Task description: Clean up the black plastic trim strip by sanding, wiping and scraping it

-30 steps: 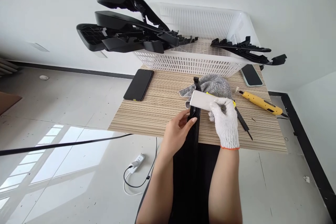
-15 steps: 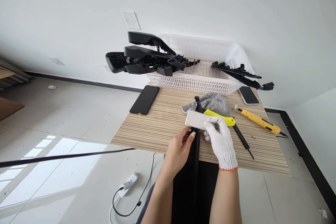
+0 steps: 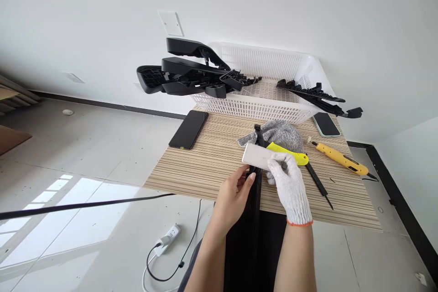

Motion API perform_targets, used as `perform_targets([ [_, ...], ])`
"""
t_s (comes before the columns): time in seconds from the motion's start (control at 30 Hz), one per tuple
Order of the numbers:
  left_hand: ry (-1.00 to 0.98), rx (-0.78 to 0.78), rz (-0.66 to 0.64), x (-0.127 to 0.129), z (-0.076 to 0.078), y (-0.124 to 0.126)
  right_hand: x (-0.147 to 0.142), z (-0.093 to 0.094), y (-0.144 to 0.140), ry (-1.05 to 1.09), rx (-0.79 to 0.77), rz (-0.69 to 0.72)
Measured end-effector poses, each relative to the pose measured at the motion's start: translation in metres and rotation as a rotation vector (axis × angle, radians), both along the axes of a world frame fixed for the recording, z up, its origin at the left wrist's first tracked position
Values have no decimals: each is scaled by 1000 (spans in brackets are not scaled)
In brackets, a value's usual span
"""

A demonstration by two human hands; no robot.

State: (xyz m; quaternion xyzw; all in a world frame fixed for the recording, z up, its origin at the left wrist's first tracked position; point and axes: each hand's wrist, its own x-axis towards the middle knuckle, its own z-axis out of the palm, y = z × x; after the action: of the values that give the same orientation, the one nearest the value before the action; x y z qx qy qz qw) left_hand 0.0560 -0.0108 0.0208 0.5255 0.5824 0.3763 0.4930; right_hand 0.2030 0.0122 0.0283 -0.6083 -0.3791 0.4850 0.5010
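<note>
My bare left hand [image 3: 233,195] is closed around a long, narrow black plastic part [image 3: 254,194], which runs from my lap up over the table edge. In my right hand [image 3: 288,185], which wears a white knit glove with an orange cuff, a flat whitish rectangular strip [image 3: 257,156] is pinched. The strip lies across the black part, just above my left fingers; whether they touch is unclear. Behind the right hand lie a bright yellow tool handle [image 3: 292,156] and a bunched grey knitted cloth [image 3: 282,134]. A thin black tool [image 3: 317,180] rests to the right.
A white basket [image 3: 260,107] at the back holds several black plastic parts [image 3: 191,73] that overhang its sides. On the wood-grain table [image 3: 191,171] are a black phone [image 3: 189,130], a second phone [image 3: 326,124] and a yellow corded tool [image 3: 340,158]. A power strip [image 3: 167,239] lies on the floor.
Both hands keep their grips and nearly the same positions. The view has shifted very slightly.
</note>
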Motion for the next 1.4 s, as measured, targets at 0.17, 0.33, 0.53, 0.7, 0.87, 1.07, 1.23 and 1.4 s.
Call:
perform_targets([
  [0.17,6,-28,-3,0,2,0,0,0,0,-38,-6,17],
  [0.33,9,-47,-12,-1,4,-1,1,3,-1,-66,-13,22],
  [0.53,2,-35,-34,-3,1,-2,1,0,-1,-21,-25,14],
  [0.7,2,-30,-49,-5,-1,-2,1,-3,-1,4,-25,22],
  [0.87,24,-34,-104,-9,-2,-3,3,-4,-1,-3,-12,33],
  [1.07,67,-33,-128,-13,-7,-5,2,-3,1,-15,-18,30],
  [1.23,89,-46,-127,-12,-8,-6,1,-1,0,-17,-36,37],
  [1.4,98,-61,-136,-12,-6,-6,1,-2,-1,-32,-34,43],
])
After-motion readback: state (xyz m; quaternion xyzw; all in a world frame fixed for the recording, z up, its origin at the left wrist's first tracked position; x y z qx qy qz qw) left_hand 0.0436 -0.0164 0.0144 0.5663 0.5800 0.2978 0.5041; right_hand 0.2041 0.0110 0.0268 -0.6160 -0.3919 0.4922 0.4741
